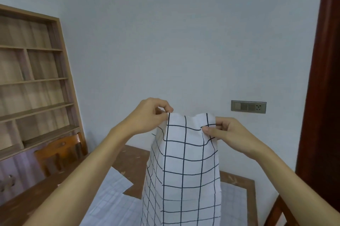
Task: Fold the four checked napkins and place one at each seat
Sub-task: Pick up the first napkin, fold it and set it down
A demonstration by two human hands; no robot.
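I pinch the checked napkin [185, 161] by its top corners, left hand [149, 115] at ten o'clock, right hand [226, 133] at two. It hangs doubled, long axis toward six, over the table [134, 156]; both hands are equally near.

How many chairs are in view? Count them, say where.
2. One chair stands left of the table, before the shelves; the other chair shows partly at the lower right edge. More may be hidden.
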